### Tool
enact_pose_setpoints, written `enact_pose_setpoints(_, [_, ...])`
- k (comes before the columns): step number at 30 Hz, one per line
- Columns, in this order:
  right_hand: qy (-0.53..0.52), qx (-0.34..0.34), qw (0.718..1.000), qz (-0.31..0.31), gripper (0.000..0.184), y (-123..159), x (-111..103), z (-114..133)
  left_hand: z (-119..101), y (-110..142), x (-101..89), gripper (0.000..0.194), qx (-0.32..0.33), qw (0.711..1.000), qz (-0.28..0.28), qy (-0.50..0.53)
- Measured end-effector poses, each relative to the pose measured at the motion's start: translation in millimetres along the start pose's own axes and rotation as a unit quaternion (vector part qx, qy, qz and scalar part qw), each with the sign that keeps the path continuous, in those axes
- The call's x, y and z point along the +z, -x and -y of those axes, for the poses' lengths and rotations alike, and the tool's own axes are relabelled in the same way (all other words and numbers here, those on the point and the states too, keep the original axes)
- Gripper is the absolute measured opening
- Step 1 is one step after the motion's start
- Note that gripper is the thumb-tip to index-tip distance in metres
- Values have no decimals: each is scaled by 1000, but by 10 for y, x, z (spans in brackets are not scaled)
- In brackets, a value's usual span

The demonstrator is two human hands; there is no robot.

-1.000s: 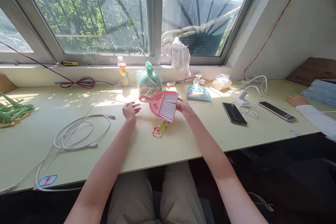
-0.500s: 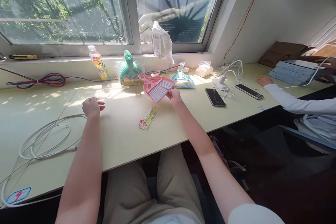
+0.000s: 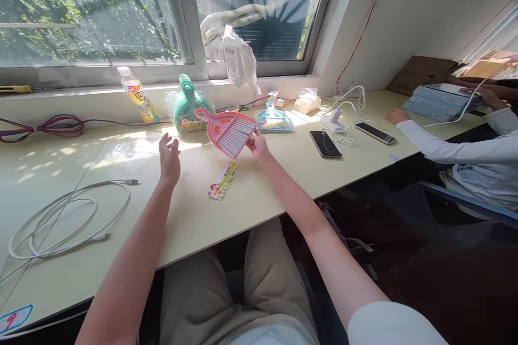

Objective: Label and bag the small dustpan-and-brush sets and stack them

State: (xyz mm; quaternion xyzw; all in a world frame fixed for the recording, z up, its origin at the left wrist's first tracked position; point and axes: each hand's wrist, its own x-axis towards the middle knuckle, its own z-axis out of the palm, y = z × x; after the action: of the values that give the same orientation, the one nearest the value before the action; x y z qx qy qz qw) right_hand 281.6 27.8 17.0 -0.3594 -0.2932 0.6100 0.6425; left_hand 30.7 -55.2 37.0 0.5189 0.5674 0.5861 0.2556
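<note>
My right hand [image 3: 259, 146] grips a pink dustpan [image 3: 217, 123] by its wide right edge, holding it tilted above the table. A small brush with pale bristles [image 3: 238, 137] is nested in the pan, and the looped handle points left. My left hand [image 3: 170, 160] is raised to the left of the dustpan, fingers apart and holding nothing. Below the dustpan, a printed yellow card [image 3: 224, 180] lies on the table. Crinkled clear plastic film [image 3: 131, 153] seems to lie to the left of my left hand.
Green dustpan sets in clear wrap [image 3: 188, 110] and a blue dustpan set [image 3: 275, 118] are at the back. A bottle [image 3: 140, 98] leans by the sill. A white cable [image 3: 60, 210] lies left; phones [image 3: 325, 144] lie right. Another person's hand [image 3: 397, 116] rests near blue boxes [image 3: 441, 102].
The view has swung to the right. My left hand moved away leftward, closed at half a second ago, then came back toward the dustpan and opened. My right hand keeps hold of the dustpan.
</note>
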Motion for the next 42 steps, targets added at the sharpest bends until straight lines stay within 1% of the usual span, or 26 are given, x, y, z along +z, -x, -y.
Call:
enact_pose_setpoints(1, [0, 1, 1000, 24, 32, 29, 38, -23, 1, 29, 135, 51, -35, 993, 90, 67])
enact_pose_setpoints(2, [4, 5, 999, 49, 29, 63, 78, -49, 13, 51, 235, 54, -57, 980, 154, 112])
enact_pose_setpoints(3, [13, 12, 997, 73, 26, 99, 118, -76, 32, 63, 296, 54, -69, 972, 177, 139])
enact_pose_setpoints(4, [25, 25, 995, 95, 24, 136, 155, -100, 53, 67, 320, 52, -77, 968, 184, 154])
enact_pose_setpoints(5, [35, 41, 992, 111, 24, 170, 185, -117, 72, 64, 313, 47, -79, 970, 167, 157])
enact_pose_setpoints(6, [38, 56, 991, 115, 26, 200, 208, -123, 84, 59, 283, 41, -74, 977, 132, 150])
enact_pose_setpoints(8, [25, 61, 994, 88, 33, 254, 238, -100, 74, 53, 197, 30, -44, 993, 43, 102])
enact_pose_setpoints(9, [17, 39, 997, 61, 36, 282, 252, -73, 53, 61, 160, 28, -15, 998, -6, 62])
enact_pose_setpoints(11, [33, -53, 998, 21, 34, 357, 304, -18, -10, 106, 123, 30, 59, 993, -97, -33])
enact_pose_setpoints(12, [67, -112, 991, 27, 29, 408, 350, -4, -42, 141, 126, 30, 94, 985, -123, -77])
enact_pose_setpoints(13, [117, -165, 978, 54, 23, 469, 412, -9, -66, 180, 140, 29, 128, 976, -138, -110])
enact_pose_setpoints(14, [177, -210, 957, 96, 19, 537, 486, -34, -79, 219, 162, 29, 158, 967, -143, -138])
enact_pose_setpoints(15, [238, -242, 930, 143, 17, 607, 569, -80, -80, 254, 188, 31, 187, 959, -140, -163])
enact_pose_setpoints(16, [288, -265, 904, 175, 18, 673, 653, -141, -69, 280, 213, 34, 212, 950, -136, -186])
enact_pose_setpoints(17, [325, -285, 884, 177, 20, 730, 731, -209, -49, 297, 233, 36, 233, 940, -134, -210])
enact_pose_setpoints(19, [384, -328, 852, 139, 21, 798, 845, -320, -2, 304, 251, 40, 266, 920, -135, -253])
enact_pose_setpoints(21, [420, -363, 825, 106, 17, 797, 882, -345, 22, 293, 238, 44, 290, 904, -138, -282])
enact_pose_setpoints(22, [428, -373, 816, 107, 14, 774, 875, -316, 17, 289, 226, 45, 295, 900, -137, -290])
enact_pose_setpoints(24, [435, -383, 802, 146, 15, 701, 839, -184, -25, 295, 205, 46, 291, 900, -135, -295])
enact_pose_setpoints(26, [441, -389, 785, 193, 17, 623, 806, 3, -91, 317, 204, 46, 279, 904, -131, -295])
enact_pose_setpoints(29, [465, -393, 758, 232, 18, 553, 802, 265, -173, 356, 242, 48, 268, 907, -129, -297])
enact_pose_setpoints(31, [473, -386, 749, 259, 17, 535, 816, 370, -201, 371, 280, 49, 257, 911, -132, -295])
enact_pose_setpoints(33, [478, -376, 745, 275, 16, 530, 827, 410, -216, 378, 314, 49, 246, 915, -129, -291])
enact_pose_setpoints(38, [482, -367, 760, 235, 15, 542, 850, 358, -240, 366, 330, 44, 233, 924, -122, -277])
enact_pose_setpoints(42, [472, -350, 769, 251, 14, 508, 862, 349, -222, 319, 314, 43, 223, 926, -118, -281])
